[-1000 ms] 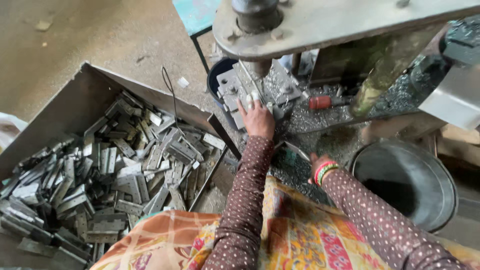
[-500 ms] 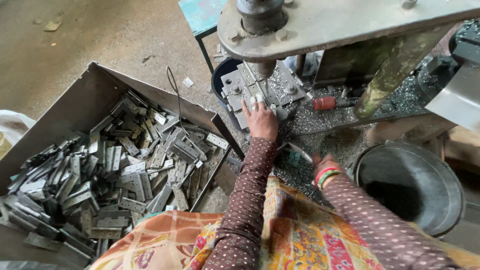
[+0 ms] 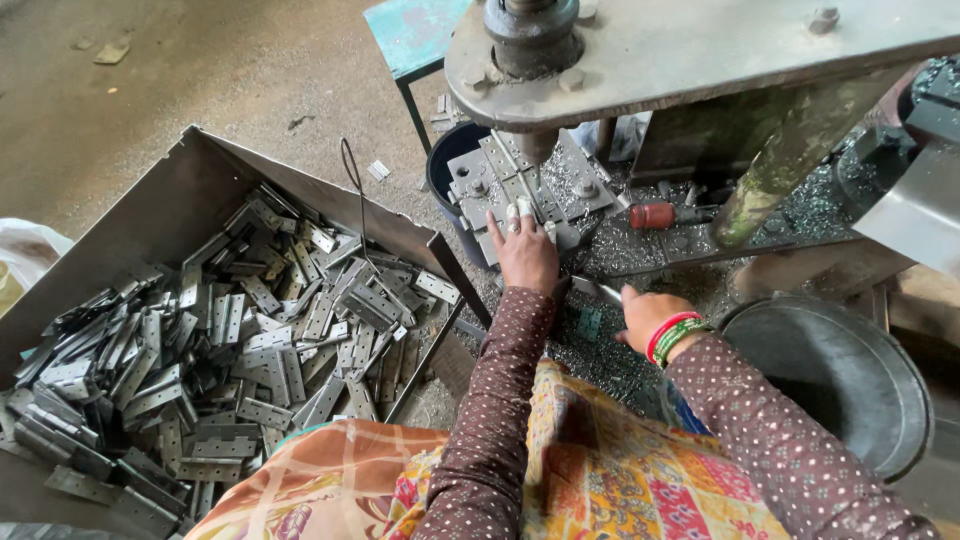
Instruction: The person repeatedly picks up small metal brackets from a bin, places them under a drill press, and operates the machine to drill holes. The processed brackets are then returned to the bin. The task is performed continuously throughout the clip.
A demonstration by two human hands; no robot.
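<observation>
Left hand: fingers flat, ungripped, on grey steel die plate under press ram; right hand: pinching thin flat metal piece near round grey metal basin; tray of grey hinge plates leftward.

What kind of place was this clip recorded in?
Most likely a small metalworking shop. A heavy press machine stands over a die plate where the left hand rests, a big metal tray holds a heap of hinge-like stamped plates, and metal chips litter the bench beside the right hand.
</observation>
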